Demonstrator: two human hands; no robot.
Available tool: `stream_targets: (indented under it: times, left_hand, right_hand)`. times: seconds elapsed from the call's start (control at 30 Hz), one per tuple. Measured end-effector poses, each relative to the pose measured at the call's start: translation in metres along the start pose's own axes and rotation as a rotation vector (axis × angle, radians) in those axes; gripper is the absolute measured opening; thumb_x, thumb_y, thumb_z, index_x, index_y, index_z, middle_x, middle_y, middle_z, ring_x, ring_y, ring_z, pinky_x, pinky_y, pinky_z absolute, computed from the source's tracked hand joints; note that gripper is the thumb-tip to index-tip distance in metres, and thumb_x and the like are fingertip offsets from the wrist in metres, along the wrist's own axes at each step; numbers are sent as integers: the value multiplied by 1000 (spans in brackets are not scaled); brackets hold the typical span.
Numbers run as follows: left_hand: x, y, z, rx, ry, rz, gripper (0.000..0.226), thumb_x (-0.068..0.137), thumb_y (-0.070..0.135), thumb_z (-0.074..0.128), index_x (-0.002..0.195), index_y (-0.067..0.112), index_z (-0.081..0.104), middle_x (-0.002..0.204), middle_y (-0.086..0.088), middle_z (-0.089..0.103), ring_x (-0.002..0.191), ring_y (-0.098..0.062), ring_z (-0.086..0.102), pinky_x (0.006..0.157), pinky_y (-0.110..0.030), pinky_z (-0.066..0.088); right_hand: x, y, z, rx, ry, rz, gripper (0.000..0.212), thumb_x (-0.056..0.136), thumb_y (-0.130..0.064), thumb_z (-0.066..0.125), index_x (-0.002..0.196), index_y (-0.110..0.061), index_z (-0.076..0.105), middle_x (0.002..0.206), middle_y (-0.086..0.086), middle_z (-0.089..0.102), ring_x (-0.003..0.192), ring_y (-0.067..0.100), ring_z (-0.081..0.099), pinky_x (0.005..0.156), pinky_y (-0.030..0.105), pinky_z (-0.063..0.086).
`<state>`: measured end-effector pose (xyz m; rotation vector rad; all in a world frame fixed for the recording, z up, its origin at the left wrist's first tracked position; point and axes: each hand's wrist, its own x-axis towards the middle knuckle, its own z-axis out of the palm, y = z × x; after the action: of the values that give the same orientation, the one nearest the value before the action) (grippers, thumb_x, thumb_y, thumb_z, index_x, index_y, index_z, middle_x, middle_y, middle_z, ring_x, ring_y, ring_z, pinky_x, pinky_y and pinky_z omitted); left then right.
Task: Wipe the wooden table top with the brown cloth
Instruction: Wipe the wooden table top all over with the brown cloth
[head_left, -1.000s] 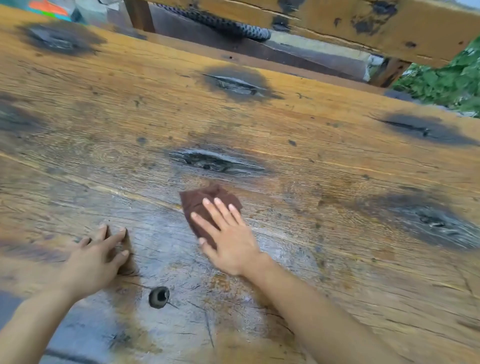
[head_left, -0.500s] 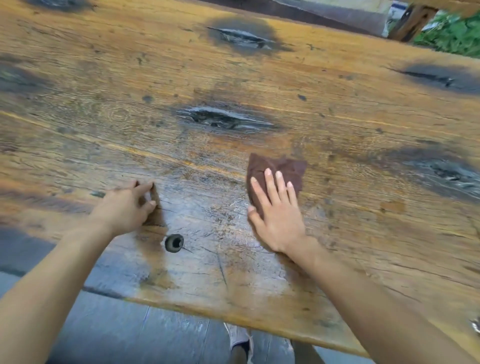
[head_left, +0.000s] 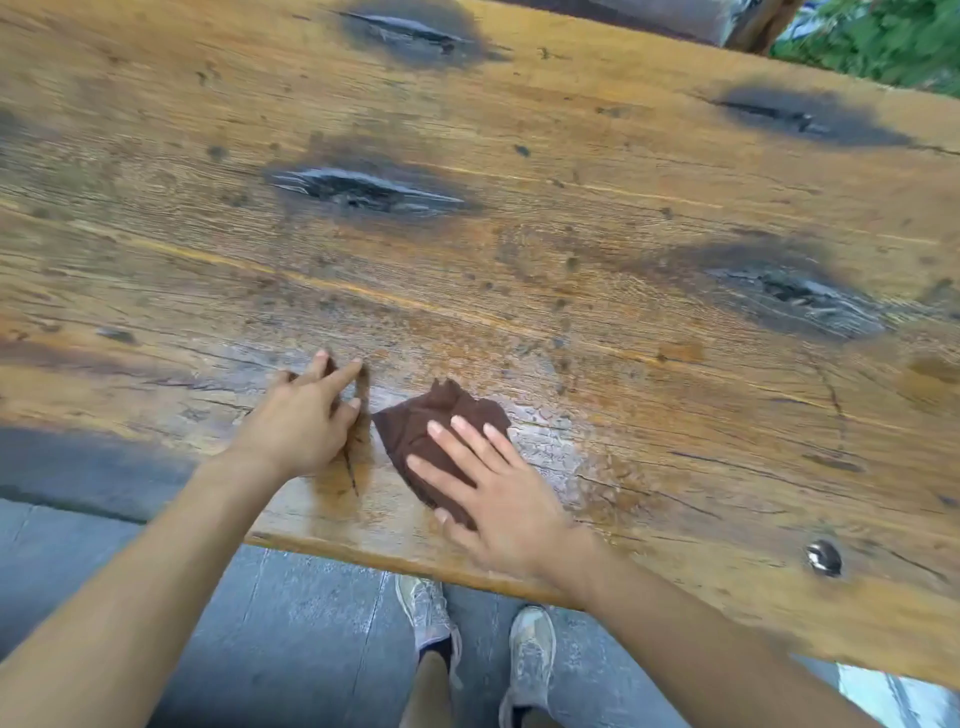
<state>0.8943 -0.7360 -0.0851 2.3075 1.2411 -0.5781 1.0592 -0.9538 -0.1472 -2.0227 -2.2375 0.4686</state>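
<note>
The wooden table top (head_left: 597, 218) fills most of the head view, worn and marked with dark knots. A crumpled brown cloth (head_left: 421, 423) lies on it close to the near edge. My right hand (head_left: 498, 493) presses flat on the cloth's near side, fingers spread, covering part of it. My left hand (head_left: 301, 421) rests on the bare wood just left of the cloth, fingers apart and holding nothing. The wood around the cloth looks wet and shiny.
The table's near edge (head_left: 395, 558) runs diagonally below my hands, with grey floor (head_left: 260, 623) and my two shoes (head_left: 530, 654) under it. A small round hole (head_left: 823, 558) sits near the edge at right. Green plants (head_left: 883, 41) show beyond the far right corner.
My right hand has slid the cloth left and back toward the near edge, ending beside my left hand. The left hand shifted slightly right. The view tilted down, bringing floor and shoes into sight.
</note>
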Motion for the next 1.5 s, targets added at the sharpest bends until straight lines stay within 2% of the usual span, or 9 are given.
stream_targets:
  times: [0.2, 0.3, 0.5, 0.67, 0.87, 1.07, 1.2, 1.33, 1.5]
  left_hand:
    - [-18, 66, 31, -39, -59, 72, 58, 100, 26, 40, 152, 42, 18, 164, -1, 8, 146, -41, 14, 118, -50, 19]
    - [-22, 74, 42, -8, -86, 50, 74, 92, 5, 40, 151, 44, 20, 164, 2, 0, 148, -40, 7, 118, -49, 18]
    - [-16, 69, 34, 76, -141, 66, 86, 81, -4, 38, 150, 45, 22, 164, -2, 0, 148, -32, 14, 118, -46, 20]
    - [-18, 77, 32, 47, -110, 46, 81, 83, -5, 33, 149, 42, 28, 163, -3, 3, 150, -26, 7, 121, -36, 9]
    - [-21, 74, 27, 13, -100, 57, 82, 84, -8, 36, 146, 45, 32, 163, 2, 8, 149, -21, 5, 116, -26, 2]
    - [-20, 69, 33, 0, -145, -16, 84, 83, -4, 37, 144, 53, 29, 162, 14, 5, 148, -29, 6, 118, -42, 15]
    - [-21, 66, 33, -14, -174, -24, 85, 83, -2, 36, 143, 58, 26, 161, 19, 2, 148, -25, 3, 118, -46, 17]
    - [-21, 67, 32, -34, -186, -39, 86, 84, -2, 35, 142, 59, 24, 160, 21, 1, 149, -23, 1, 118, -45, 15]
    - [-22, 71, 30, -83, -201, -55, 85, 85, -3, 33, 142, 59, 26, 159, 25, 0, 149, -21, -1, 118, -41, 9]
  right_hand:
    - [24, 154, -55, 14, -13, 402, 62, 108, -52, 27, 165, -37, 11, 174, 5, -8, 160, 26, -12, 128, 52, 2]
    - [22, 168, -52, 2, -8, 458, 65, 106, -55, 23, 166, -34, 6, 174, 7, -11, 159, 28, -14, 128, 51, -1]
    - [-46, 59, -14, -5, 41, 113, 68, 102, -53, 32, 165, -30, 20, 173, 10, 6, 160, 31, -2, 129, 52, 0]
    - [-80, 1, 6, -2, -31, -31, 70, 101, -50, 39, 165, -29, 19, 174, 9, 3, 160, 30, -7, 128, 51, -4]
    - [-104, 0, 8, -16, -71, -214, 71, 99, -51, 48, 164, -32, 24, 174, 5, 8, 160, 27, -3, 129, 50, 0]
    - [-118, 66, -9, -41, -127, -320, 61, 105, -50, 41, 163, -36, 27, 174, 1, 12, 161, 23, 1, 129, 48, -1]
    - [-117, 148, -32, -77, -164, -164, 59, 109, -53, 30, 165, -38, 16, 174, 2, 2, 160, 26, -6, 129, 49, -3]
    - [-103, 237, -65, -88, -120, 185, 62, 106, -63, 6, 164, -42, 0, 172, 4, -10, 159, 26, -14, 129, 52, -3]
    - [-88, 248, -71, 0, -47, 491, 68, 101, -62, 9, 165, -39, 4, 173, 2, -12, 159, 23, -17, 129, 49, -6]
